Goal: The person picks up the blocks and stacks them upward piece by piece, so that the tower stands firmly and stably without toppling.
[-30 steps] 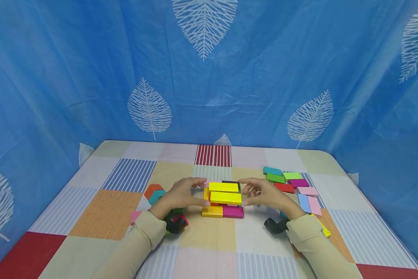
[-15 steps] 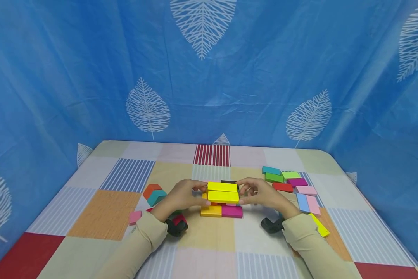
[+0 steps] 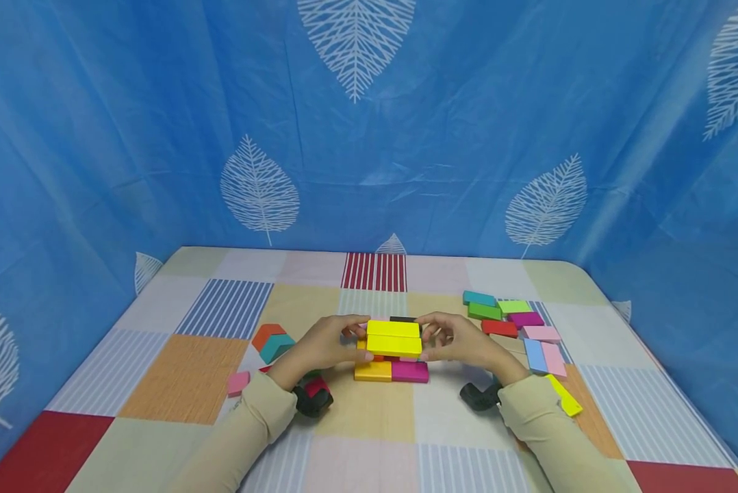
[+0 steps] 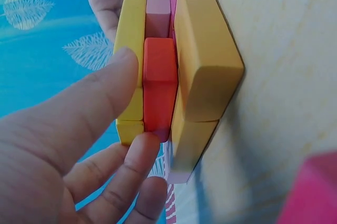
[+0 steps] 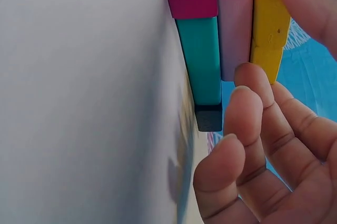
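Two yellow blocks [image 3: 393, 336] lie side by side, long edges touching, on top of a low block stack. Beneath them, a red-orange block [image 4: 160, 71] and a pink block [image 5: 235, 29] form the middle layer. The bottom layer includes an amber block [image 3: 372, 372], a magenta block [image 3: 409, 372], a teal block [image 5: 201, 61] and a black block [image 5: 209, 118]. At the left ends, my left hand [image 3: 331, 342] pinches the yellow pair, thumb in front and fingers behind. My right hand [image 3: 458, 337] pinches their right ends likewise, its lower fingers loosely curled beside the stack.
Loose blocks spread to the right, among them a red block [image 3: 500, 329], a blue block [image 3: 535, 357] and a yellow block [image 3: 563, 396]. To the left lie an orange block [image 3: 267, 334], a teal piece [image 3: 276, 348] and a pink block [image 3: 238, 383], some partly behind my forearm.
The front yellow block has slid back against the rear one, closing the gap between them. My right hand has moved slightly left onto the blocks' ends.
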Tool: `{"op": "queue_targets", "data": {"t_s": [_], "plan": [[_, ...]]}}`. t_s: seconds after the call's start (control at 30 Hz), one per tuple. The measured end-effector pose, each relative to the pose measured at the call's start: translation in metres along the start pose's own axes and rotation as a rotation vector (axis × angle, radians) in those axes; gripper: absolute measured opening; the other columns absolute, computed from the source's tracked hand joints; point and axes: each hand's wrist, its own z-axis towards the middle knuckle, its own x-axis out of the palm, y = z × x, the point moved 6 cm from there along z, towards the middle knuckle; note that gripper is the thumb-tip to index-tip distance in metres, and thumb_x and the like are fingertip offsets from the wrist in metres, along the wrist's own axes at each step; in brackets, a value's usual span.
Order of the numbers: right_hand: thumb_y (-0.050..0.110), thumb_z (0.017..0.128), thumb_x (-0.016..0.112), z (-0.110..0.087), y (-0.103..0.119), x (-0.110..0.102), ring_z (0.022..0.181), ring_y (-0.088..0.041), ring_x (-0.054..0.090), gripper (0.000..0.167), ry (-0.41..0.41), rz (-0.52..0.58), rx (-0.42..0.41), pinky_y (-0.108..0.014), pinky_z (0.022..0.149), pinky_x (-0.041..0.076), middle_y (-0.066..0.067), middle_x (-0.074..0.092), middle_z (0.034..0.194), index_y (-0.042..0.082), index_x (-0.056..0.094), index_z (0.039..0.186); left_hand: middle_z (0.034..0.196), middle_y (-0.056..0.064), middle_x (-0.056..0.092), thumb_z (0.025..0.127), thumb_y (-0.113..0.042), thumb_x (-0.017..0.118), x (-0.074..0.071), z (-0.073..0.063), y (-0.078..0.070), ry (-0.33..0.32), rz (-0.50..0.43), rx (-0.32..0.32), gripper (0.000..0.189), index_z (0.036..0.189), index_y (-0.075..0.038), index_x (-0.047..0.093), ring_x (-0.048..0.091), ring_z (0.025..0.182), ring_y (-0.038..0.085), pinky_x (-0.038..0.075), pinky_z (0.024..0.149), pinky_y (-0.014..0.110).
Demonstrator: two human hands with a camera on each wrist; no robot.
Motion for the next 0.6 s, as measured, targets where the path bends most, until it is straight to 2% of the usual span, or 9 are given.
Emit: {"op": "queue_targets", "data": {"t_s": [0.33,0.47,0.6], "plan": [[0.01,0.093,0.086,-0.005,0.004,-0.007,0.084,-0.023,0.06,0.062,0.005,-0.026,0.012,-0.024,0.072,0.054,-0.013,0.069,0.107,-0.01,0.058,0.145,0.115,0.004,0.074,0.089,-0.023,0.091,0.002,0.0,-0.002,-0.014,0.003,-0.027,0.069,0.15,-0.004,0.063,0.063,0.111,0.026,0.06,0.098,0.042],[0.01,0.099,0.078,-0.018,0.008,-0.029,0.09,-0.024,0.063,0.051,-0.053,-0.075,0.029,-0.029,0.076,0.057,-0.012,0.07,0.109,-0.008,0.061,0.144,0.116,0.004,0.073,0.09,-0.024,0.091,0.003,0.0,0.0,-0.007,-0.008,-0.028,0.069,0.15,-0.005,0.063,0.063,0.112,0.026,0.059,0.098,0.042],[0.01,0.103,0.074,-0.039,0.01,-0.059,0.094,-0.022,0.065,0.037,-0.118,-0.137,0.026,-0.029,0.081,0.058,-0.012,0.073,0.112,-0.007,0.069,0.135,0.117,0.004,0.073,0.09,-0.024,0.091,0.003,-0.001,0.002,-0.007,-0.019,-0.018,0.069,0.15,-0.005,0.062,0.063,0.112,0.027,0.059,0.1,0.044]]}}
